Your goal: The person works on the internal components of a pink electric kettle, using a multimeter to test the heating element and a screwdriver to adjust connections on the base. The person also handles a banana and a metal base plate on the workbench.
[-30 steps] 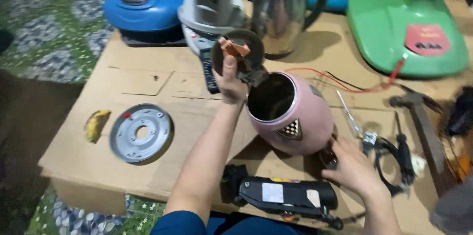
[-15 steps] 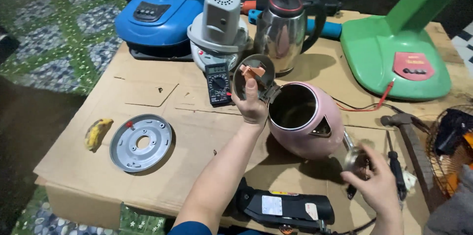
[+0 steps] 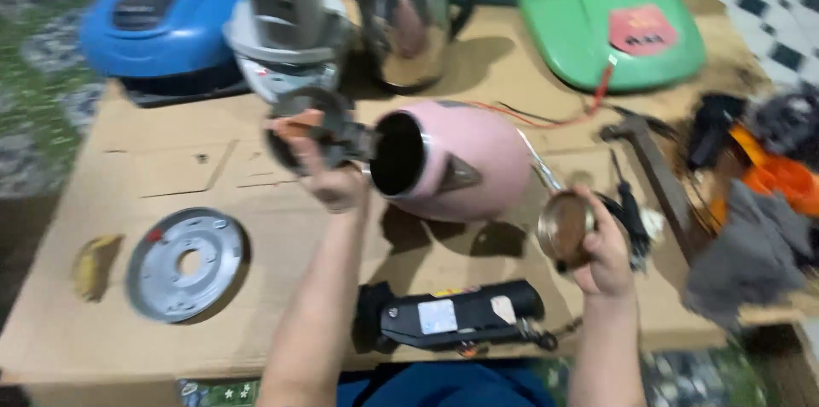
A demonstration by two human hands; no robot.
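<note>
The left hand (image 3: 334, 181) grips a round black part (image 3: 311, 130) beside the pink kettle's (image 3: 452, 159) mouth; the right hand (image 3: 601, 249) clasps a coppery disc (image 3: 565, 228) right of the kettle.

Two kettles (image 3: 452, 159) (one pink), one hammer (image 3: 653, 164)

In front of me a steel kettle (image 3: 405, 19) stands beside a green appliance base (image 3: 610, 19); a grey metal disc (image 3: 186, 264) and a black handle piece (image 3: 456, 319) lie nearer on the cardboard-covered counter (image 3: 153, 177)
</note>
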